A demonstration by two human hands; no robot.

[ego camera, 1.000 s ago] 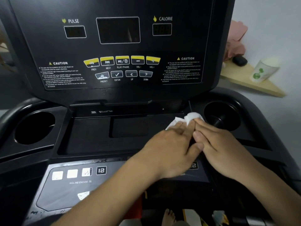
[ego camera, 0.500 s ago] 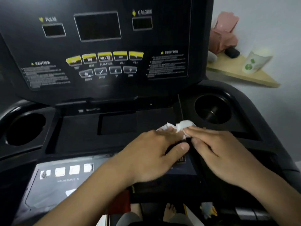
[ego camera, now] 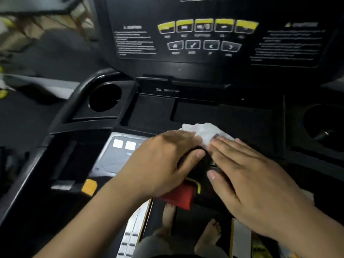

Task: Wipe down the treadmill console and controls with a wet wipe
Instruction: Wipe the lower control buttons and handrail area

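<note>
A crumpled white wet wipe (ego camera: 205,132) lies on the front edge of the black console tray (ego camera: 232,116). My left hand (ego camera: 163,161) and my right hand (ego camera: 247,175) both press flat on it, fingertips on the wipe. The hands cover the middle of the lower control panel (ego camera: 111,157), whose white incline buttons (ego camera: 123,144) show at the left. Above stands the upright display panel with yellow buttons (ego camera: 206,26) and grey buttons (ego camera: 202,45).
Round cup holders sit at the left (ego camera: 105,98) and the right (ego camera: 323,123) of the tray. A red safety key (ego camera: 178,197) hangs below my left hand. Bare feet (ego camera: 208,233) stand on the treadmill deck beneath. The curved left handrail (ego camera: 74,101) borders the console.
My view has swung left and down. Both hands with the wipe have slid left along the tray's front edge, away from the right cup holder toward the console's middle.
</note>
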